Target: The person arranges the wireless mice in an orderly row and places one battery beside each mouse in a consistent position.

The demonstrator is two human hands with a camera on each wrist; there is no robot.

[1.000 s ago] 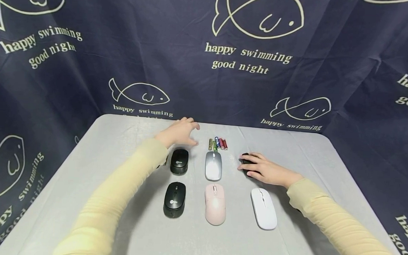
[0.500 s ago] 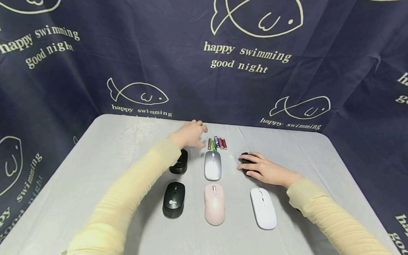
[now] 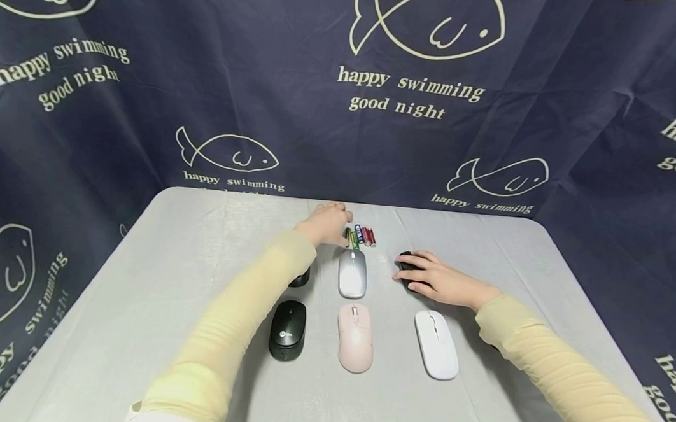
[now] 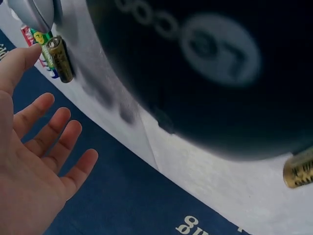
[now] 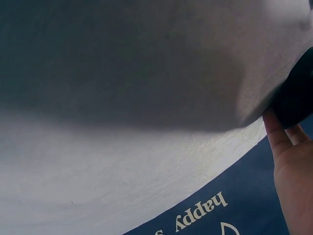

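Observation:
My left hand (image 3: 326,223) reaches over the far part of the table, its fingers apart and nothing in them. Its thumb and fingertips are right at the left end of a small row of batteries (image 3: 365,236). In the left wrist view a gold battery (image 4: 59,59) lies nearest the thumb, with green and red ones beyond it. My right hand (image 3: 440,280) holds a black mouse (image 3: 406,267) on the table, fingers and thumb spread about it and hiding much of it. A silver-grey mouse (image 3: 352,275) lies just in front of the batteries.
On the near side lie a black mouse (image 3: 288,329), a pink mouse (image 3: 357,339) and a white mouse (image 3: 437,345). Another black mouse (image 3: 300,278) is mostly behind the left sleeve. Close to it lies another gold battery (image 4: 299,170). A dark fish-print curtain (image 3: 319,140) borders the table.
My left hand has moved right, from above the left black mouse to the batteries, and its sleeve now covers most of that mouse. The right hand has stayed on its mouse.

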